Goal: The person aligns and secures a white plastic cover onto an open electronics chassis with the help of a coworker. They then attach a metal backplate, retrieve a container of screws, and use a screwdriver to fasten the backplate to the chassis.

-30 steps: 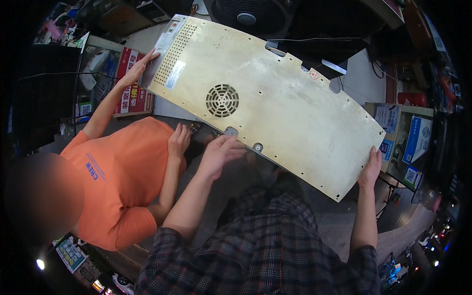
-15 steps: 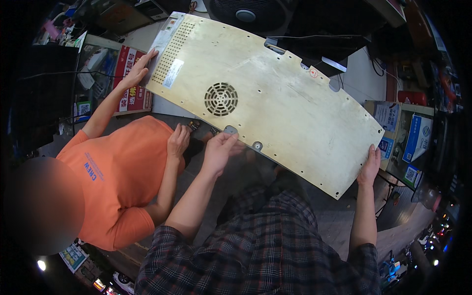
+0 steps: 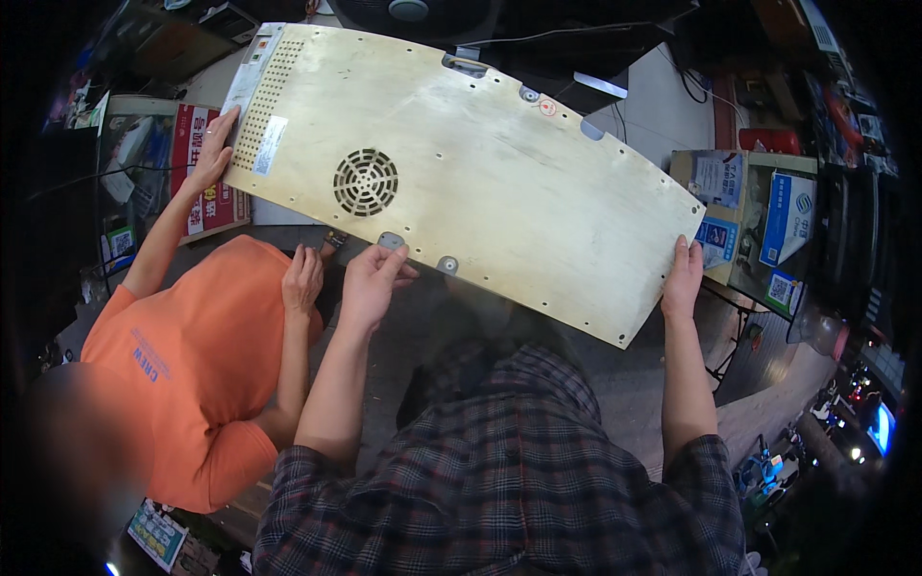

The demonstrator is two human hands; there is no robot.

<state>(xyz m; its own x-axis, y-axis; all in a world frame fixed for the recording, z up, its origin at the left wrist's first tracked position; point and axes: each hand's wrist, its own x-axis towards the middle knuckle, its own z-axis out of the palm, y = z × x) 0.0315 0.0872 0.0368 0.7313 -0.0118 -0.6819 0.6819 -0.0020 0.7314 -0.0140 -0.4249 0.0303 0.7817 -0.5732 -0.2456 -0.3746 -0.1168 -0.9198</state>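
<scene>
A large, pale metal panel [image 3: 499, 173] with a curved far edge is held up, tilted, across the view. It has a round slotted vent [image 3: 366, 182], rows of small holes at its left end, and screw holes along its edges. My left hand [image 3: 373, 288] pinches its near edge beside a small grey tab [image 3: 391, 240]. At the right end, my right hand [image 3: 682, 278] grips the edge, its fingertips partly behind the panel. A co-worker's hand [image 3: 213, 154] supports the left end; that person's other hand [image 3: 303, 278] hangs near the near edge, apart from it.
The co-worker in an orange shirt [image 3: 197, 355] stands close on my left. Behind the panel are a white counter [image 3: 663, 96] and a black fan-like unit [image 3: 413, 14]. Glass display cases flank it, one with a red sign [image 3: 197, 144], the other with a blue leaflet [image 3: 789, 216].
The view has shifted, so the surroundings sit farther left. The panel has also moved slightly left along with all the hands on it. Both my grips stay the same.
</scene>
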